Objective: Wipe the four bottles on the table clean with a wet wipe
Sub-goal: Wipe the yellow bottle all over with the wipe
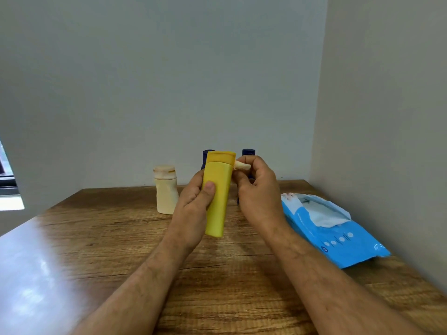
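Right now the left hand [196, 199] holds a tall yellow plastic bottle with a flat orange-yellow cap [218, 194] up in the air above the brown wooden table [121, 238]. The thumb lies across the front of the bottle and the other fingers wrap round behind it. The right hand [256, 187] is pinched shut on a small scrunched-up pale wet wipe [242, 165], and the wipe pokes out from the fingertips and touches the side of the bottle just under the cap. The bottle stands nearly straight up. Its long side runs up and down, the cap points up and leans a tiny bit away to the right, and the bottom sticks out below the left palm. One thing that could go wrong: the wipe is wet, so the bottle may get slippery and slide down out of the left fingers onto the table. If the right hand rubs too hard near the top, the bottle could also tip sideways in the grip. Behind the fingers stand a cream plastic bottle with a round cap [165, 189] and two dark blue bottles [248, 153], mostly hidden, and a big swing could knock them over. Just beside the right wrist lies a blue pack of wet wipes [338, 245] with its flap open.
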